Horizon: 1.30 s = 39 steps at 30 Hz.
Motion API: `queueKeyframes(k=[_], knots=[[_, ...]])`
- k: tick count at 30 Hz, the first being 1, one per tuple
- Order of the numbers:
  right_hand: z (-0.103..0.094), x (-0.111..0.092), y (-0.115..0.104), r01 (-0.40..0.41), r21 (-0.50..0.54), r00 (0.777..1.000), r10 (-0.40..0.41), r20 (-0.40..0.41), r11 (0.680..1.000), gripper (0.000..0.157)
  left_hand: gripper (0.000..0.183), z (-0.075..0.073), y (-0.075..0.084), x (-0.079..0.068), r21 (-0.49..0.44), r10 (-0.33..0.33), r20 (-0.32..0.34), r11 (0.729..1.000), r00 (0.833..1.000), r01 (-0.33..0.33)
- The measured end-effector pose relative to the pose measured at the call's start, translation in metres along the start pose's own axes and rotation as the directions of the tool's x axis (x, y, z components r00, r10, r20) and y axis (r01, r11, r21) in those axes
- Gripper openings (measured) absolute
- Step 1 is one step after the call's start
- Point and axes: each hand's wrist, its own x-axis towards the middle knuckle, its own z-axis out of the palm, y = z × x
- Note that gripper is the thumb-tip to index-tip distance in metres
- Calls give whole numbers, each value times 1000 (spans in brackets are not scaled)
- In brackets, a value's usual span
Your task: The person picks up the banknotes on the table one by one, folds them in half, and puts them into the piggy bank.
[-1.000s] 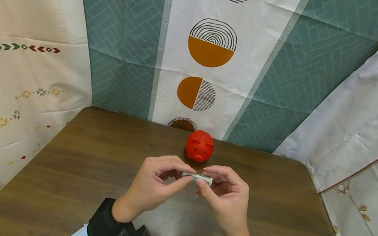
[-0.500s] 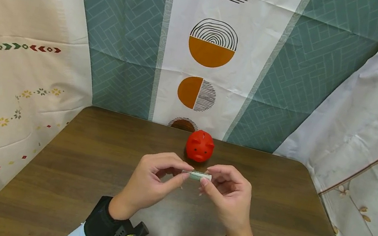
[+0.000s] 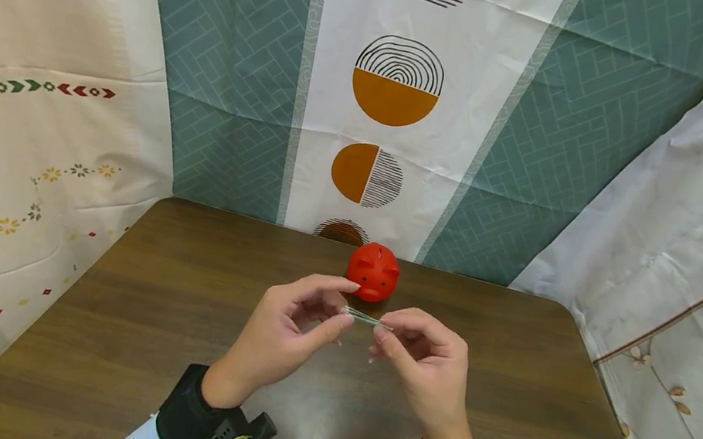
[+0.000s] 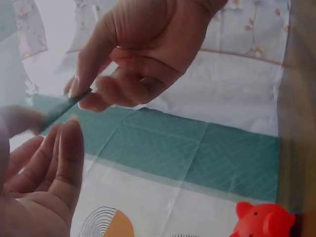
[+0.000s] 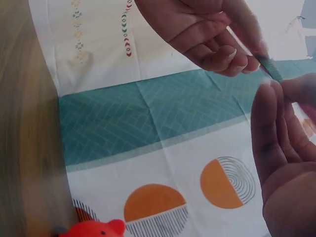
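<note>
A thin folded strip of green-and-white paper, like a folded banknote [image 3: 362, 316], is held in the air between both hands, its edge towards the head camera. My right hand [image 3: 428, 362] pinches its right end between thumb and index finger. At the other end, my left hand [image 3: 281, 337] holds it with the thumb at its near side and the index finger raised off it; the other fingers are partly hidden. In the left wrist view the banknote [image 4: 64, 108] slants between the hands. Just beyond them a red piggy bank [image 3: 373, 274] stands upright, facing me, slot on top.
Under the hands lies a brown wooden table [image 3: 160, 343], its far edge close behind the piggy bank. Patterned cloths hang round it: a teal-and-white curtain [image 3: 233, 89] at the back, a cream cloth [image 3: 10, 191] on the left and a white floral one [image 3: 681, 309] on the right.
The folded banknote has tipped from showing its broad face to showing its edge. My left index finger has lifted away from it. The piggy bank has stayed in place.
</note>
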Motion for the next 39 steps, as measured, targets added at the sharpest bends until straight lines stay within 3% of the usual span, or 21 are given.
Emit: queueKeyframes(k=[4,7,16,21,26,39], knots=[[0,2,4,125,68,990,-130,62,990,30,18,0,-2,-1,-94,-49,26,994,998,51],[0,2,6,159,82,983,-166,83,984,28,10,1,-4,-1,-140,-43,41,989,998,48],[10,-1,4,66,46,997,-68,34,997,20,12,9,-1,-2,-64,53,48,997,997,-50],[12,-1,6,116,25,992,-117,42,993,20,6,12,0,-2,-18,60,47,998,997,-60],[13,-1,5,140,-18,989,-139,59,990,21,6,12,1,-2,49,109,53,993,993,-111],[13,-2,3,162,61,987,-162,3,985,19,8,9,2,-1,-12,96,28,995,995,-96]])
